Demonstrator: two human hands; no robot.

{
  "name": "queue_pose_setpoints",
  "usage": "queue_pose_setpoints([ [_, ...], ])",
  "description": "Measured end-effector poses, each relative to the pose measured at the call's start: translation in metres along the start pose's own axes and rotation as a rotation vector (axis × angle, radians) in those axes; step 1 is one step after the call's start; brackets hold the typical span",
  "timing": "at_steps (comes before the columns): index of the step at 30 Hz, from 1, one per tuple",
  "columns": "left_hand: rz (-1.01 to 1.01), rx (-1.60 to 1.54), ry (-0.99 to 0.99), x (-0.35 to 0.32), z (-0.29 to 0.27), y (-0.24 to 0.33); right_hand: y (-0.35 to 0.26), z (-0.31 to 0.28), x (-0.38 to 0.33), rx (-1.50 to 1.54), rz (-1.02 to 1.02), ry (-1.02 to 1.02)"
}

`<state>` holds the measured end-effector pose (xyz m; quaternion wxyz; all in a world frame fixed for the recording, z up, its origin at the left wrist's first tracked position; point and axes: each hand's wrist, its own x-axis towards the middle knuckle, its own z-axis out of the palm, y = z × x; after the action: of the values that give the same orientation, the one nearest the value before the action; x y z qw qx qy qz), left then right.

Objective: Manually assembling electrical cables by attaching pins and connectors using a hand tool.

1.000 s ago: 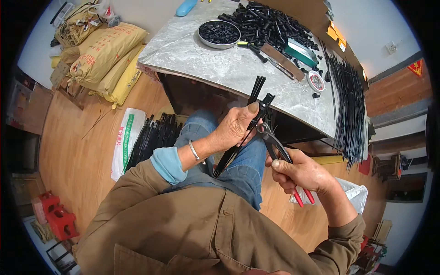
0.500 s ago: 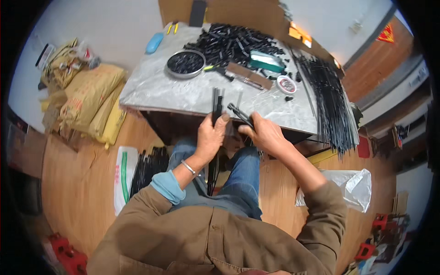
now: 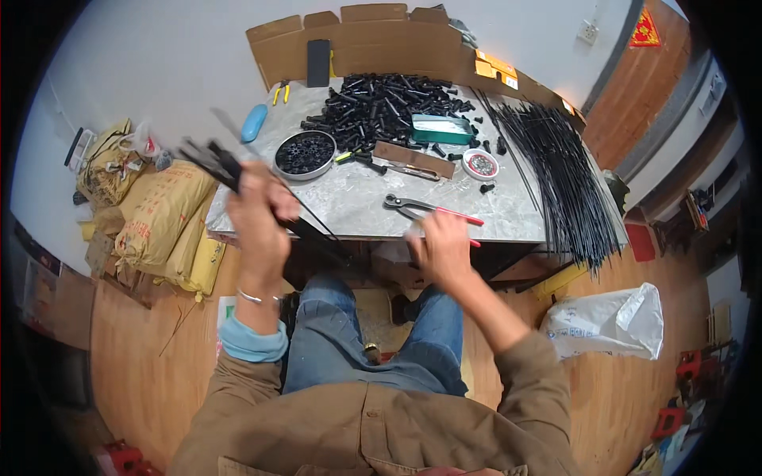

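Note:
My left hand (image 3: 260,208), blurred by motion, is closed round a bundle of long thin black rods (image 3: 317,236). The bundle slants over the table's front left edge, its upper ends raised to the left. A pair of pincers (image 3: 411,205) with red handles lies at the table's front edge, its jaws toward the left. My right hand (image 3: 446,247) is in front of the pincers and covers part of the handles. Its fingers are curled and partly smeared, and I cannot make out whether they touch the handles.
On the grey table (image 3: 357,202) are a heap of black plastic parts (image 3: 381,107), a round tin (image 3: 305,156), a green box (image 3: 441,131), a small white tub (image 3: 480,164) and many black rods (image 3: 556,174) overhanging the right edge. Sacks (image 3: 163,214) stand at left; a silver bag (image 3: 607,321) at right.
My left hand has swung left and up with the rods. The pincers, held in my right hand before, now rest on the table. My head view has tilted up slightly.

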<state>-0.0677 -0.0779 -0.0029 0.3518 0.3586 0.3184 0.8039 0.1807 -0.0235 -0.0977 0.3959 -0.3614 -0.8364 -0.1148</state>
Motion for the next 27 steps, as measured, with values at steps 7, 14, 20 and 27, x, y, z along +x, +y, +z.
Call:
queue_pose_setpoints([
  [7, -0.361, -0.668, 0.143, 0.017, -0.092, -0.033, -0.087, -0.056, -0.093, 1.794, 1.003, -0.653],
  [14, -1.047, -0.672, 0.405, -0.130, -0.045, -0.115, -0.018, -0.117, -0.110, 1.287, 1.047, 0.308],
  [20, -1.175, 0.113, -0.443, -0.175, -0.028, -0.122, -0.019, -0.104, -0.071, 0.780, 0.962, 0.144],
  [27, 0.231, 0.593, -0.561, -0.121, 0.040, -0.057, -0.063, -0.009, -0.069, 0.434, 0.428, -0.120],
])
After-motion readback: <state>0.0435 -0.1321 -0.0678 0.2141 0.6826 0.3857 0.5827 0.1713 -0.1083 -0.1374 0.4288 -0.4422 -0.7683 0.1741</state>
